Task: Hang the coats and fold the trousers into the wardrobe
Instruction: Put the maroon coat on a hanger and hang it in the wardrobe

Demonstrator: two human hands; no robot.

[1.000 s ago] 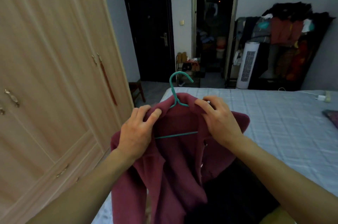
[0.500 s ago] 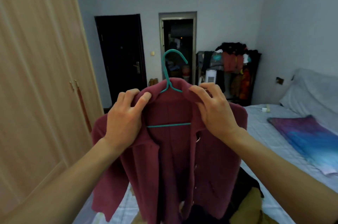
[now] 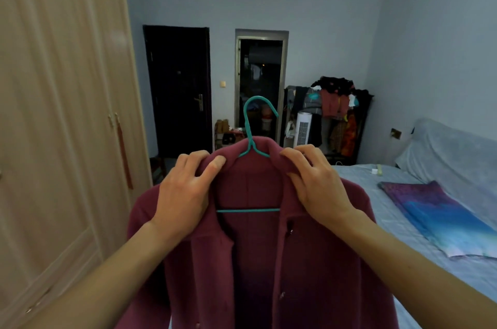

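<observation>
Still left hand (image 3: 183, 194), right hand (image 3: 317, 188) pinch coat (image 3: 269, 261) collar on hanger (image 3: 251, 127).

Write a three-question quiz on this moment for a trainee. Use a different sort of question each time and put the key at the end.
1. True or false: the teal hanger sits inside the maroon coat, with its hook standing up above the collar.
2. Where do the left hand and right hand grip? A: the coat's collar, one hand on each side of the hook. B: the sleeve cuffs. C: the hanger's hook.
3. Fill the gap: the doors of the wardrobe on the person's left are ____.

Key: 1 true; 2 A; 3 shut.
</observation>
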